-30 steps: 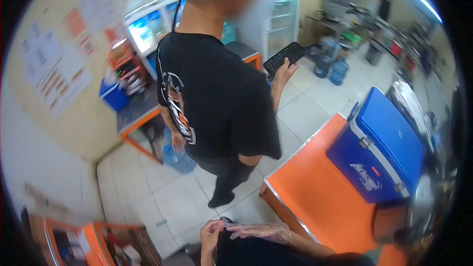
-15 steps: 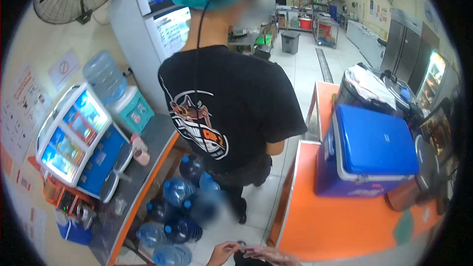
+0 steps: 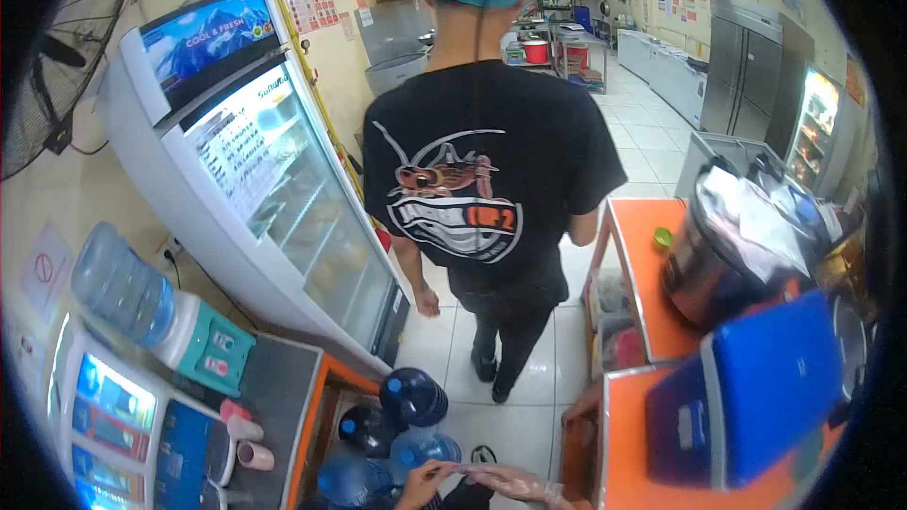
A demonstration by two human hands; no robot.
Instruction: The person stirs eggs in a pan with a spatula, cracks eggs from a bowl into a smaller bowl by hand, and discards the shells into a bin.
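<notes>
White tiles cover the floor (image 3: 539, 425) of a long room with pale yellow walls. Low in the view, the person's left hand (image 3: 425, 484) and right hand (image 3: 510, 484) meet in front of the body. The right hand has a thin, see-through glove (image 3: 531, 485) on it. The left hand is bare, and its fingers are bent and close together, pinching at the finger end of the glove. The hands are small in the view, so I cannot tell just how each finger sits. Big water jugs (image 3: 413, 397) stand on the floor, near the left hand. To the right is an orange worktop (image 3: 628, 444) with a blue cooler (image 3: 761, 392) on it, its lid shut. Past that, a big dark pot (image 3: 694, 274) with white cloths (image 3: 751, 222) on top sits on more orange worktop, with a small green bowl (image 3: 663, 239) beside it. To the left, a grey worktop (image 3: 279, 382) holds a water dispenser (image 3: 203, 345) and a pink cup (image 3: 255, 456). Next to it stands a tall fridge (image 3: 316, 198) with a glass door. Another person (image 3: 491, 161) in a black shirt is just ahead, back turned, with one arm hanging down.
</notes>
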